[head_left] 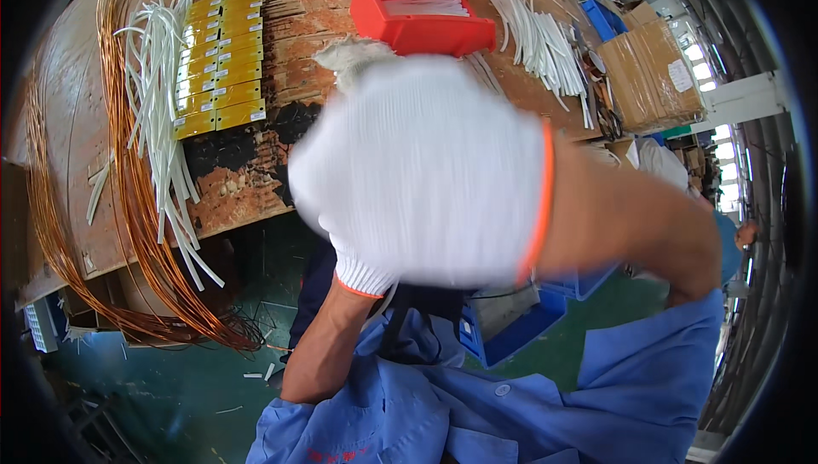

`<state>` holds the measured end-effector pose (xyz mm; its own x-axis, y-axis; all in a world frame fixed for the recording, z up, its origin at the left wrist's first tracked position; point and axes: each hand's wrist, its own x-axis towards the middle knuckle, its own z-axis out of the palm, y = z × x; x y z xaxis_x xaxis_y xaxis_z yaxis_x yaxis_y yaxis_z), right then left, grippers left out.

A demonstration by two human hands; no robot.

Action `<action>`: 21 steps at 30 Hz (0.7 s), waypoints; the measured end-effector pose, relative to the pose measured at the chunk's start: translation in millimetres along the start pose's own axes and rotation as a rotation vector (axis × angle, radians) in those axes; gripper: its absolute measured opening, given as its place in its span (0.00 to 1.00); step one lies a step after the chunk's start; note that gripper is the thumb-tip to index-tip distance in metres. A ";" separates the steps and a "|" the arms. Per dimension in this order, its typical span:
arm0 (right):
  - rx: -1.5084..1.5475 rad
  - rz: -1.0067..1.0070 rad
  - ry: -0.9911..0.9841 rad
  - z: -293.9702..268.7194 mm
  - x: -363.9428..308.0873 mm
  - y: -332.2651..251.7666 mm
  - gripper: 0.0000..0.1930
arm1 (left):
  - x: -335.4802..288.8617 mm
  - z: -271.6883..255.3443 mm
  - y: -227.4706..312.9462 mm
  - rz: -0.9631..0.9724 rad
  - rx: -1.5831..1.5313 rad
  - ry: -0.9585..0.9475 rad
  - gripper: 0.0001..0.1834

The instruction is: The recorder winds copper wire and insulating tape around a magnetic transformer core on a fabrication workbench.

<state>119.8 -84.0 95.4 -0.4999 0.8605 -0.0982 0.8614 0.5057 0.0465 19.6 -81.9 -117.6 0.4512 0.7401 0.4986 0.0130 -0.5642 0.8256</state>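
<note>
My right hand (417,174), in a white knit glove with an orange cuff, is raised close in front of me and smeared by motion. Its fingers cannot be made out, nor whether they hold anything. Behind and below it is my left hand (365,270), gloved the same way. Only its wrist and cuff show, with the fingers hidden behind the right glove. A thin white strand (383,300) hangs beside the left wrist. A crumpled off-white cloth or glove (354,57) lies on the worn wooden table (298,4) just beyond my right hand.
At left on the table are yellow labelled strips (220,62), white tubes (152,89) and long copper wires (128,149) drooping over the edge. Farther back stand a red bin (426,34) with white pieces, more white tubes (545,46) and a cardboard box (652,68). Blue crates (524,328) sit below.
</note>
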 end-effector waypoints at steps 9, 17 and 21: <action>0.875 0.557 0.057 56.5 -79.7 79.4 0.16 | 26.1 -6.2 31.7 -0.031 -0.079 0.051 0.24; 0.082 0.440 0.181 41.0 -128.9 -75.1 0.08 | 22.1 -1.9 28.6 0.168 0.013 0.029 0.44; -0.143 0.356 0.100 22.9 -75.2 -93.0 0.08 | 18.2 5.0 29.7 0.091 -0.060 0.062 0.36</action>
<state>79.4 -197.1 75.8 -0.1847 0.9817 0.0459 0.9648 0.1722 0.1990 32.6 -87.0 -85.4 0.3924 0.7088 0.5862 -0.0797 -0.6087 0.7894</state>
